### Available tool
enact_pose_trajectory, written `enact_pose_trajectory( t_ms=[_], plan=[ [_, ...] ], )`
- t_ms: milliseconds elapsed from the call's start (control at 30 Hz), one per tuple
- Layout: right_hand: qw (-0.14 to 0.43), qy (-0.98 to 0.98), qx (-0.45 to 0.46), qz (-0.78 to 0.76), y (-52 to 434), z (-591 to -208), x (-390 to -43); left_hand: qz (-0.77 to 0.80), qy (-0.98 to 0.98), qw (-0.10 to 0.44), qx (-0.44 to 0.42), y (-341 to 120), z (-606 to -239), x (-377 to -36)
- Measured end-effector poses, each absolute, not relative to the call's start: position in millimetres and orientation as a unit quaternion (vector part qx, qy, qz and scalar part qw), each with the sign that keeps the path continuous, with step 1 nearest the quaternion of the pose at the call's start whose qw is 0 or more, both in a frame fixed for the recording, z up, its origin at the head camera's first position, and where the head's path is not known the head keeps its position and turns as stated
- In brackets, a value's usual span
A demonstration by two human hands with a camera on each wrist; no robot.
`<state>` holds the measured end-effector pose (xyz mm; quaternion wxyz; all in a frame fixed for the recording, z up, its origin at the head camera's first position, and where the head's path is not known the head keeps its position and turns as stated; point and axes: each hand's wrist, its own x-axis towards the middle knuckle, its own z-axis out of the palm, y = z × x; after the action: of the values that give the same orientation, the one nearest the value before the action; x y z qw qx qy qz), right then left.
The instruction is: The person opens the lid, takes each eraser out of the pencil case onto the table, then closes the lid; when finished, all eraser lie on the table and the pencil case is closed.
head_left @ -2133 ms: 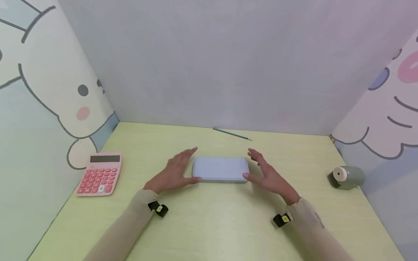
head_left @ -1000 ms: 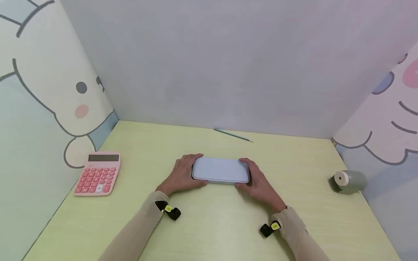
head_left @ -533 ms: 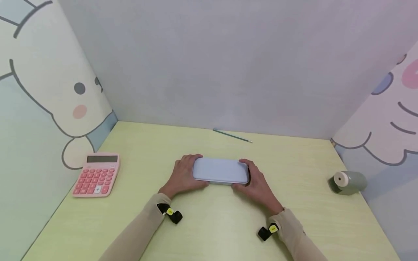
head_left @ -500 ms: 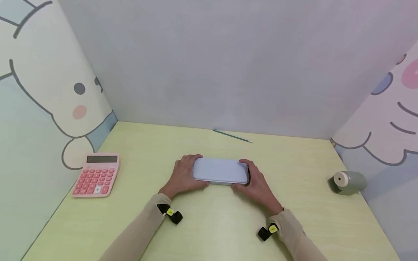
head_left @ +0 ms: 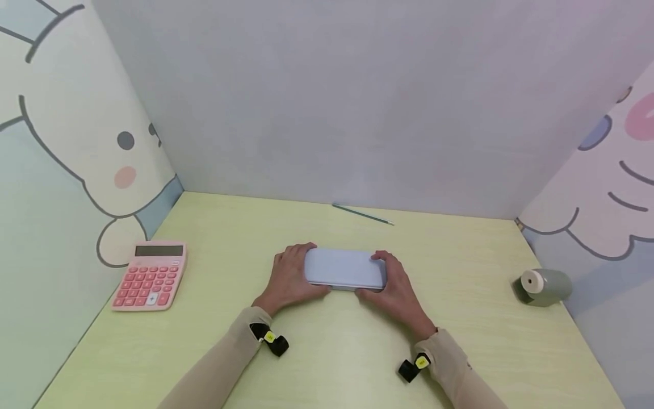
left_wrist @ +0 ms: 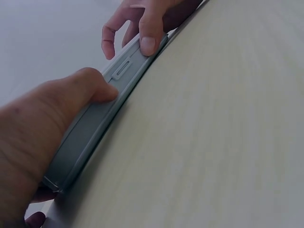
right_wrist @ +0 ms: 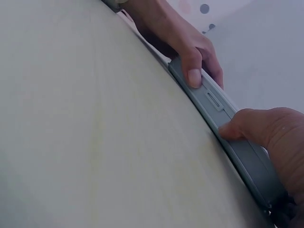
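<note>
my left hand (head_left: 290,276) grips the left end of a pale blue case (head_left: 345,268), thumb against its near side and fingers bent at the far edge. my right hand (head_left: 397,289) grips the other end the same way, so both sets of fingers pinch the case between them. it lies on the pale yellow table (head_left: 337,352), in front of me, a small slotted tab (left_wrist: 122,69) on its near side between my thumbs. the pink calculator (head_left: 150,275), off to the left, shows a readable "+" on its one white key (head_left: 152,298); the marks on its pink keys are too small for me to read, as is the print on the yellow tags (head_left: 269,337) at my wrists. a thin dark pencil (head_left: 363,214) lies beyond the case, and a grey-green sharpener (head_left: 544,287) stands well to the right.
</note>
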<state>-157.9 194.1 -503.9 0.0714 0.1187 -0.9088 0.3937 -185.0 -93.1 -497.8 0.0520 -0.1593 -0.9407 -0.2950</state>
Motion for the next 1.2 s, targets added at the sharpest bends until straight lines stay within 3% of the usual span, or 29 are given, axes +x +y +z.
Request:
enact_pose_trajectory(
  t_ms=[400,733,867,1100,1200],
  plan=[
    [0.101,-0.902,0.123,0.400,182,-504,-155,-0.260,-0.951,0.084,-0.146,-84,-500,-183],
    [0.069,-0.912,0.117,0.388,183,-502,-153,-0.306,-0.937,0.070,-0.156,-87,-501,-187],
    [0.049,-0.907,0.103,0.406,189,-500,-155,-0.362,-0.916,0.051,-0.166,-97,-504,-194],
    [0.034,-0.885,0.098,0.454,199,-501,-156,-0.491,-0.852,-0.046,-0.179,-130,-501,-208],
    [0.034,-0.869,0.106,0.482,203,-500,-158,-0.522,-0.834,-0.049,-0.172,-138,-503,-213]
  ],
)
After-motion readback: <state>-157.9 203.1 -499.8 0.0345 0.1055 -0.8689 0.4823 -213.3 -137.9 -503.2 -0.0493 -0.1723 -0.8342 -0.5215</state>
